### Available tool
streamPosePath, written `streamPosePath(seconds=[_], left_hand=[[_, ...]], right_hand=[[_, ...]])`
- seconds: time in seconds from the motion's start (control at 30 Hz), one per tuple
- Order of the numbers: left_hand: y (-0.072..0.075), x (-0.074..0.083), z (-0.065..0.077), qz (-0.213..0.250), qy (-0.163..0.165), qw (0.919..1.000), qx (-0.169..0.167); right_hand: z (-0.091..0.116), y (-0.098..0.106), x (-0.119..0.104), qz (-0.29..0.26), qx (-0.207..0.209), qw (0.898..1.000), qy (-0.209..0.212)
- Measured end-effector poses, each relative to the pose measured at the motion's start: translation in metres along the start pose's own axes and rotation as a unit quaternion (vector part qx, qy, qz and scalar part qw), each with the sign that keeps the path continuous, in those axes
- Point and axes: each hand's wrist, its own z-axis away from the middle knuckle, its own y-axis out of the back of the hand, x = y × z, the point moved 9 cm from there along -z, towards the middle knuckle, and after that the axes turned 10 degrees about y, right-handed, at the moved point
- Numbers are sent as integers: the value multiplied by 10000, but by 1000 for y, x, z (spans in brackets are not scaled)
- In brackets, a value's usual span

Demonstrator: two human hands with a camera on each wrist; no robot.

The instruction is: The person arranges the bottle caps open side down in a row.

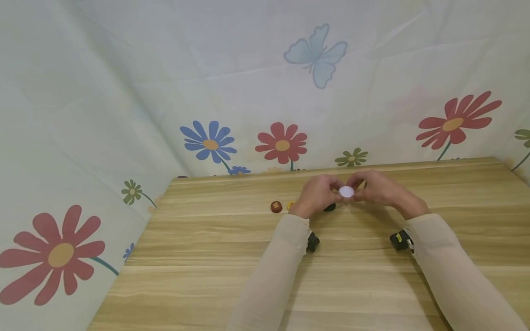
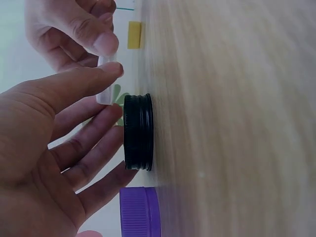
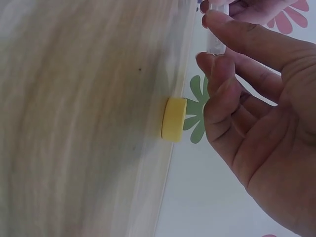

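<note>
A white cap [image 1: 346, 191] is held up between both hands, close above the table. From one side, my left hand [image 1: 318, 195] pinches its edge with thumb and fingertips, the other fingers spread loosely in the left wrist view. My right hand [image 1: 378, 188] grips the opposite edge between thumb and fingers. In the left wrist view a black cap [image 2: 138, 133] with a ridged side stands beside the left fingers, and a purple ribbed cap [image 2: 140, 212] is next to it. Near the right fingers, a yellow cap [image 3: 174, 120] sits on the table.
A dark red cap [image 1: 276, 207] and a partly hidden yellow cap [image 1: 290, 205] lie left of the left hand. The wood-grain table [image 1: 207, 248] ends at the back against a flower-printed sheet [image 1: 248, 92]. A small black device [image 1: 400, 240] hangs at the right wrist.
</note>
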Motion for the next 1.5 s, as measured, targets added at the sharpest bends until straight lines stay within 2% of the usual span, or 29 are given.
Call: streamPosePath(seconds=[0.53, 0.8, 1.13, 1.5], left_hand=[[-9, 1, -1, -398, 68, 9986, -335], [-11, 2, -1, -470, 70, 9982, -378], [-12, 4, 0, -814, 110, 9959, -370], [-13, 3, 1, -822, 189, 9956, -415]], right_hand=[[0, -9, -2, 39, -344, 9993, 164], [0, -11, -1, 217, -426, 9988, 93], [0, -15, 2, 209, -495, 9985, 77], [0, -15, 1, 179, -510, 9985, 80]])
